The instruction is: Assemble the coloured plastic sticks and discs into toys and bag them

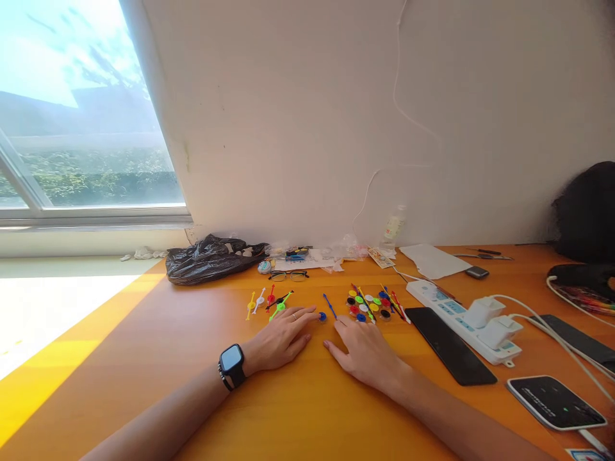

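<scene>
My left hand, with a watch on its wrist, lies on the table with fingers stretched out. Its fingertips reach to the edge of a small blue disc. A blue plastic arrow slants on the table, its near end at the fingertips of my right hand; whether they touch is hard to tell. That hand rests palm down, thumb apart. Beyond my left fingers sit a yellow arrow spinner, a white one, a red one and a green one, partly behind my hand.
Coloured discs and loose arrows lie beyond my right hand. A black phone and a power strip with plugged chargers lie to the right. Eyeglasses, a black plastic bag and a bottle line the back.
</scene>
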The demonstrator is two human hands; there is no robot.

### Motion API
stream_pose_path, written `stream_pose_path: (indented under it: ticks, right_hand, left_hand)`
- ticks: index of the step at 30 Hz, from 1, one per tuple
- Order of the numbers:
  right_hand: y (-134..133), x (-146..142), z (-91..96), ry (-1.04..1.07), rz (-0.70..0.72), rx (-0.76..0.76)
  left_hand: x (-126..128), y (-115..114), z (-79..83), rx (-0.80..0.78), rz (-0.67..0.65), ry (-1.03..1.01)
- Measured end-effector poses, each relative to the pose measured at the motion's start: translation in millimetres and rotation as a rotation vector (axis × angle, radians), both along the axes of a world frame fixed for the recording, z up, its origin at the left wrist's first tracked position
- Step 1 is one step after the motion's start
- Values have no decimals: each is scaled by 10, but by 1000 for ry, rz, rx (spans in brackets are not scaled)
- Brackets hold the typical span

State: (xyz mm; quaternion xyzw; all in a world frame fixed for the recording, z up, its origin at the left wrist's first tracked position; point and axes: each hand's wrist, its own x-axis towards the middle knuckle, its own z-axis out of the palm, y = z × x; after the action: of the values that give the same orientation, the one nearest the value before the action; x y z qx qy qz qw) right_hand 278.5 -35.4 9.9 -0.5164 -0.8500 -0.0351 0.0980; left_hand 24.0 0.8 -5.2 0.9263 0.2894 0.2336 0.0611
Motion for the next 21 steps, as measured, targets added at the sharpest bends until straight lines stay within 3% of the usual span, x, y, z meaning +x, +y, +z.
stream_pose_path:
  ticks: [5, 21]
  right_hand:
    - [4, 0, 7, 63, 3, -22]
    - [42, 7, 6, 214, -18, -50]
  left_hand:
    - [11, 3, 20, 31, -49, 56]
    - [18, -3, 8, -19, -34, 0]
